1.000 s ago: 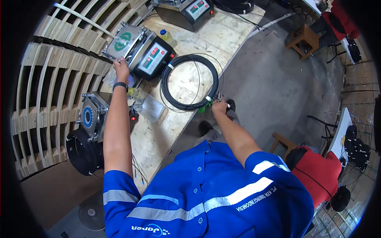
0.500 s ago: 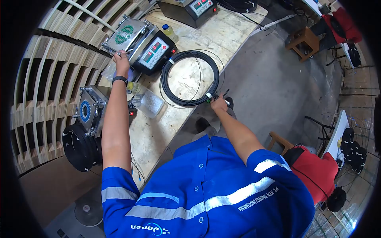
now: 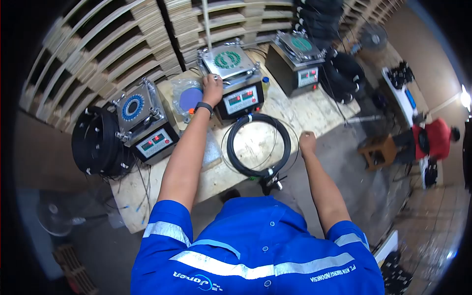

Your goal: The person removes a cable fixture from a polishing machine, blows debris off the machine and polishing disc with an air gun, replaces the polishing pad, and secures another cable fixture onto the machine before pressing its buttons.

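Note:
My left hand (image 3: 213,91) is closed at the near left corner of the middle machine (image 3: 241,101), its fingers around a small metal knob (image 3: 215,77) that is mostly covered. On this machine's metal top lies a ring of green pieces (image 3: 227,60); red digits glow on its front. A coil of black cable (image 3: 286,142), tied with white bands, rests on the table in front of the machine. Right of the coil, above the table's edge, my right hand (image 3: 308,142) is closed beside a loose thin strand of the cable; what its fingers hold cannot be made out.
A machine with blue pieces (image 3: 147,123) stands at left, another with green pieces (image 3: 295,64) at right. Black cable coils (image 3: 93,142) flank them. A plastic tray (image 3: 211,150) and yellowish bottle (image 3: 265,84) are on the wooden table (image 3: 132,214). A person in red (image 3: 435,140) is at far right.
The view has turned, bringing the right machine fully into sight. My right hand has moved from the coil's near edge out to its right side. My left hand stays at the middle machine's corner.

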Demonstrator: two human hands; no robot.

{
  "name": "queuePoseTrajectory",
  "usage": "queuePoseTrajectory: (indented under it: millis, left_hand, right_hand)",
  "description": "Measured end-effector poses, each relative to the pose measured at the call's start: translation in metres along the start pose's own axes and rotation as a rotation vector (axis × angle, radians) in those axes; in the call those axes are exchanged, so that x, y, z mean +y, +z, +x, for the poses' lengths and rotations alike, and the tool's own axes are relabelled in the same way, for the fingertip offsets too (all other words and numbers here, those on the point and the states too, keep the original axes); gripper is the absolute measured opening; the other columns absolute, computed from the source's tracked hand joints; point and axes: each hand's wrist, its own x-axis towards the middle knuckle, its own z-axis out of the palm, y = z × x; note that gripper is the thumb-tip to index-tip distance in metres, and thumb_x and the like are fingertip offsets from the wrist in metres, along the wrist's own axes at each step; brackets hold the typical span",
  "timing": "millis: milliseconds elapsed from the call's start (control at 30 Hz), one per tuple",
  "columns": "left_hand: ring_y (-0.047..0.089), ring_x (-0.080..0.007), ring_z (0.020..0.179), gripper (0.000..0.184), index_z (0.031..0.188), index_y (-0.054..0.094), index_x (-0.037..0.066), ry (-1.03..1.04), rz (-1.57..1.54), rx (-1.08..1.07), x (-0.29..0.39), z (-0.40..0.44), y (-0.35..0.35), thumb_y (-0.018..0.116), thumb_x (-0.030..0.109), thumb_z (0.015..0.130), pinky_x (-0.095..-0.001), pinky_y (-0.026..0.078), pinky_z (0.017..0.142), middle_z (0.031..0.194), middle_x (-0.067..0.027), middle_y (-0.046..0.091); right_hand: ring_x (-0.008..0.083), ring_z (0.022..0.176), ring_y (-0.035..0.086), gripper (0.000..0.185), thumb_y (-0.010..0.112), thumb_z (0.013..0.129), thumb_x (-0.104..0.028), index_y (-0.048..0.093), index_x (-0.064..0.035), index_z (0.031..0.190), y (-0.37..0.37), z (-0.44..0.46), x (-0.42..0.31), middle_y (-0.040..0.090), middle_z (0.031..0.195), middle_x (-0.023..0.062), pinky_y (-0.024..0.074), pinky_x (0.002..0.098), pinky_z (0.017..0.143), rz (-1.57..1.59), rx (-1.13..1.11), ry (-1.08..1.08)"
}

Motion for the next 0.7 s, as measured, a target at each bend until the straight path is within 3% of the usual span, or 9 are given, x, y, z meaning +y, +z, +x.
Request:
queuePoseTrajectory:
  millis: [100,167,233,333,500,600,700]
  left_hand:
    - [0.053,-0.0463,0.104,0.026,0.109,0.054,0.002,-0.021,0.036,0.103,0.017,-0.007,-0.002,0.056,0.024,0.096,-0.0494,0.044,0.091,0.108,-0.0258,0.054]
    - [0.054,-0.0459,0.102,0.023,0.106,0.057,0.003,-0.021,0.068,0.173,0.029,-0.012,-0.003,0.054,0.023,0.095,-0.0500,0.045,0.090,0.106,-0.0243,0.056]
    - [0.056,-0.0433,0.101,0.024,0.104,0.057,0.002,-0.044,0.060,0.227,0.032,-0.015,0.000,0.055,0.024,0.095,-0.0478,0.047,0.088,0.107,-0.0215,0.057]
    - [0.056,-0.0414,0.100,0.019,0.101,0.057,0.001,-0.060,0.018,0.318,0.040,-0.018,0.005,0.056,0.019,0.094,-0.0444,0.046,0.086,0.103,-0.0198,0.056]
    - [0.056,-0.0398,0.099,0.018,0.101,0.057,0.000,-0.083,-0.032,0.381,0.045,-0.020,0.012,0.056,0.017,0.093,-0.0437,0.046,0.087,0.103,-0.0203,0.057]
    - [0.056,-0.0392,0.104,0.020,0.102,0.058,-0.001,-0.217,-0.036,0.327,0.055,-0.018,0.008,0.056,0.018,0.094,-0.0408,0.045,0.092,0.106,-0.0206,0.057]
    - [0.055,-0.0411,0.105,0.021,0.104,0.058,-0.001,-0.261,0.065,0.336,0.056,-0.014,0.011,0.055,0.018,0.095,-0.0417,0.045,0.093,0.109,-0.0227,0.056]
  right_hand:
    - [0.0359,0.095,0.067,0.030,0.061,0.091,-0.031,0.069,-0.0052,0.105,0.035,0.060,-0.087,0.070,0.100,0.0207,0.0514,0.0420,0.084,0.236,0.031,-0.348]
    - [0.0337,0.092,0.068,0.029,0.060,0.092,-0.029,0.070,-0.0046,0.104,0.042,0.074,-0.171,0.071,0.097,0.0187,0.0515,0.0406,0.083,0.495,-0.211,-0.534]
    - [0.0159,0.076,0.064,0.029,0.063,0.091,-0.028,0.071,-0.0060,0.108,0.051,0.082,-0.247,0.069,0.085,0.0093,0.0498,0.0303,0.072,0.470,-0.337,-0.649]
    - [0.0223,0.078,0.068,0.033,0.063,0.090,-0.037,0.072,-0.0095,0.106,0.073,0.107,-0.327,0.071,0.084,0.0125,0.0513,0.0340,0.074,0.138,-0.329,-0.794]
    - [0.0268,0.088,0.070,0.033,0.067,0.088,-0.035,0.072,-0.0077,0.105,0.127,0.148,-0.389,0.072,0.095,0.0151,0.0528,0.0364,0.080,0.251,-0.492,-1.050]
    - [0.0316,0.088,0.069,0.025,0.067,0.086,-0.028,0.074,-0.0093,0.101,0.145,0.151,-0.411,0.072,0.097,0.0164,0.0535,0.0392,0.082,0.172,-0.404,-1.264]
    - [0.0355,0.099,0.062,0.021,0.069,0.083,-0.030,0.076,-0.0134,0.095,0.141,0.150,-0.420,0.069,0.098,0.0165,0.0494,0.0443,0.089,0.094,-0.293,-1.330]
